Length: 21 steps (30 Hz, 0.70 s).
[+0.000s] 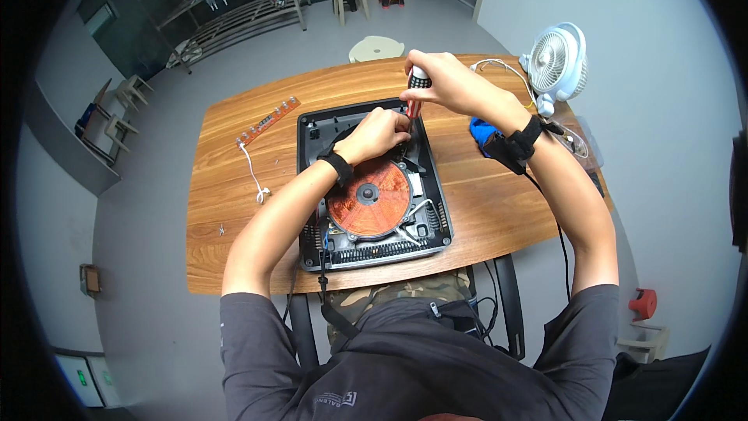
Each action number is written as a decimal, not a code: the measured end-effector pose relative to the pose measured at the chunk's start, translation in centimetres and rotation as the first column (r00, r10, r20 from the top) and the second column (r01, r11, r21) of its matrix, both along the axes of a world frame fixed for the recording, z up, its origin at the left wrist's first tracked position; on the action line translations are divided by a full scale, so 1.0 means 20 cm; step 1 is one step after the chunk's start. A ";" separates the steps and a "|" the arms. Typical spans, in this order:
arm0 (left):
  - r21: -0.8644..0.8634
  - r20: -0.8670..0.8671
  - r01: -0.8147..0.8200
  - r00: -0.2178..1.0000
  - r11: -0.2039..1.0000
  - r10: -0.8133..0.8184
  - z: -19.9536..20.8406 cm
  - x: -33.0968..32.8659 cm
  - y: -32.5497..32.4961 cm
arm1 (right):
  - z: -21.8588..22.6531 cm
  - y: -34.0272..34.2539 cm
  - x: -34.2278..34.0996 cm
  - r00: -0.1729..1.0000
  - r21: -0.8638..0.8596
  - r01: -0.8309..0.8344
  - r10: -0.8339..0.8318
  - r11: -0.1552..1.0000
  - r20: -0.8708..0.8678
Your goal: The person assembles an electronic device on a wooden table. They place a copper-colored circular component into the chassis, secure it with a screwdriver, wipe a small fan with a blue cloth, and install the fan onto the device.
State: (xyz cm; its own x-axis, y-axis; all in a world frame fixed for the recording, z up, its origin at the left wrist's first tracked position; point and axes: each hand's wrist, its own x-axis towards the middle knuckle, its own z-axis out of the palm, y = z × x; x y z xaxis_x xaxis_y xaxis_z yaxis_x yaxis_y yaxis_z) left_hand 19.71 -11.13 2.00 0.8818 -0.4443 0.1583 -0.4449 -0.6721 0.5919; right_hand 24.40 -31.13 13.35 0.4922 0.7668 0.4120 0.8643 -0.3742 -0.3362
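Note:
An opened induction cooker (pixel 446 228) lies on the wooden table in front of me, its copper coil (pixel 374 206) showing inside the black housing. My right hand (pixel 444 82) grips a screwdriver (pixel 414 103) with a red, white and black handle, held nearly upright over the far right part of the housing. Beside the screwdriver's lower end, the fingers of my left hand (pixel 379 134) are pinched together. What they hold, if anything, is hidden. Both wrists wear black straps.
A narrow orange circuit board (pixel 269 121) with a white cable (pixel 255 174) lies at the table's left. Small loose bits (pixel 221 229) are near the left edge. To the right are a blue item (pixel 481 132), cables and a light-blue fan (pixel 553 62). A stool (pixel 376 48) stands beyond the far edge.

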 end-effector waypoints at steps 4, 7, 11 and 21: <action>0.015 0.022 -0.001 1.000 1.000 0.001 0.02 -0.02 0.00 | -0.01 0.02 0.02 0.999 -0.004 -0.031 0.031 0.999 -0.009; -0.007 0.019 0.001 1.000 1.000 -0.001 0.03 -0.02 0.00 | -0.01 0.02 0.02 0.999 0.000 -0.038 0.038 0.999 -0.016; 0.014 0.040 0.009 0.999 1.000 -0.010 0.05 -0.04 0.02 | -0.02 0.02 0.02 0.999 -0.018 -0.023 0.023 1.000 -0.032; 0.123 0.238 0.071 0.966 0.990 -0.099 -0.03 -0.13 0.20 | 0.01 0.00 0.03 1.000 -0.144 -0.016 0.017 0.989 0.005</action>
